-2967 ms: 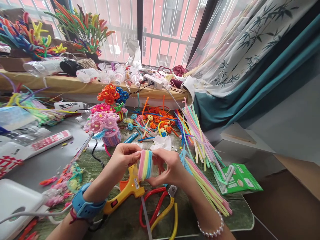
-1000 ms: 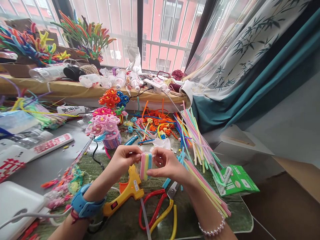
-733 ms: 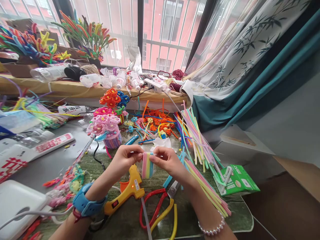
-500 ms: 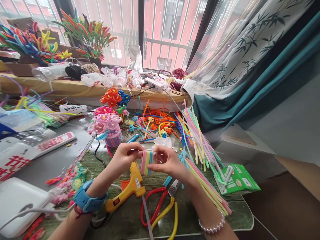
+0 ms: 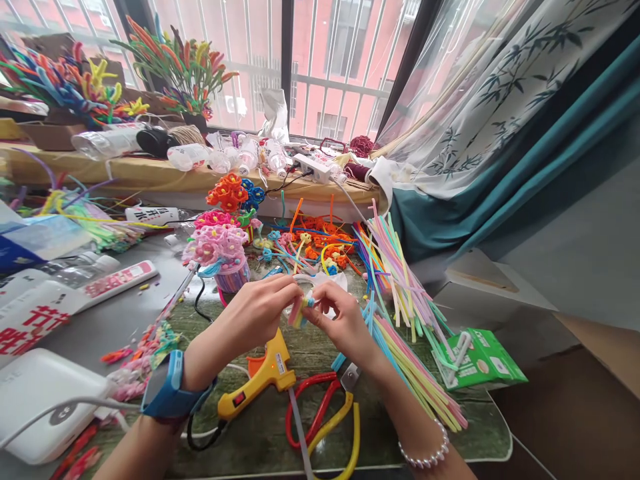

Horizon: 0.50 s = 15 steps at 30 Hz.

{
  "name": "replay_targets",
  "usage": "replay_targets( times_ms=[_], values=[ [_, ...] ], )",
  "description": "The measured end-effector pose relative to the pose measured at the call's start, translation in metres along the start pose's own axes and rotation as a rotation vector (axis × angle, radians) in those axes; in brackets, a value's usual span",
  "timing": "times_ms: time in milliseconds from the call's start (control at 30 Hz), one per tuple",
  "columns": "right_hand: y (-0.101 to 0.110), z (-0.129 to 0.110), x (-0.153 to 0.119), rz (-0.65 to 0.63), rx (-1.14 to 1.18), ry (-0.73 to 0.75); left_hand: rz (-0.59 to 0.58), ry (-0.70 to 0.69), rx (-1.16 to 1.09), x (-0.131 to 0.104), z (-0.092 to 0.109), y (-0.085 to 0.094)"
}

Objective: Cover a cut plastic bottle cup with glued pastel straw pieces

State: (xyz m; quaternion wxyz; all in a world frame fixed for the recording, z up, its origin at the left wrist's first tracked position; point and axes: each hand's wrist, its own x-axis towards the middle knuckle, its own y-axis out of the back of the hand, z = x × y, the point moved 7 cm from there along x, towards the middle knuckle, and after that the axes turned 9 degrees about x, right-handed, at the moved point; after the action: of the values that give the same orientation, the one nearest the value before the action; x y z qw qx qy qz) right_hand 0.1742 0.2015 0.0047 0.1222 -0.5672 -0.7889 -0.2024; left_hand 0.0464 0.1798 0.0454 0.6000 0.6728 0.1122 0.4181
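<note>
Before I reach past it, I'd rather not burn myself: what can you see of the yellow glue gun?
The glue gun looks plastic, with an orange trigger, red switch, pale label and small orange light, lit. It lies on its side on the green tabletop, nozzle end pointing away. The tip is lost below the left hand; contact can't be judged. A translucent glue stick sticks out behind, crossing the handles of the scissors. A black cord meets the grip.
</note>
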Motion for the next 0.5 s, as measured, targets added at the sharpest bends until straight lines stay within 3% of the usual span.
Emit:
replay_targets(
  times_ms=[200, 367, 500],
  values=[
    [-0.001, -0.005, -0.002, 0.028, -0.172, 0.134, 0.055, -0.205, 0.457, 0.008, 0.017, -0.001],
    [0.001, -0.045, -0.017, 0.334, -0.419, 0.326, 0.063, -0.161, 0.608, 0.016, 0.015, 0.000],
    [-0.048, -0.085, -0.030, 0.126, -0.427, 0.377, 0.045, -0.114, 0.658, 0.025, 0.013, -0.001]
  ],
)
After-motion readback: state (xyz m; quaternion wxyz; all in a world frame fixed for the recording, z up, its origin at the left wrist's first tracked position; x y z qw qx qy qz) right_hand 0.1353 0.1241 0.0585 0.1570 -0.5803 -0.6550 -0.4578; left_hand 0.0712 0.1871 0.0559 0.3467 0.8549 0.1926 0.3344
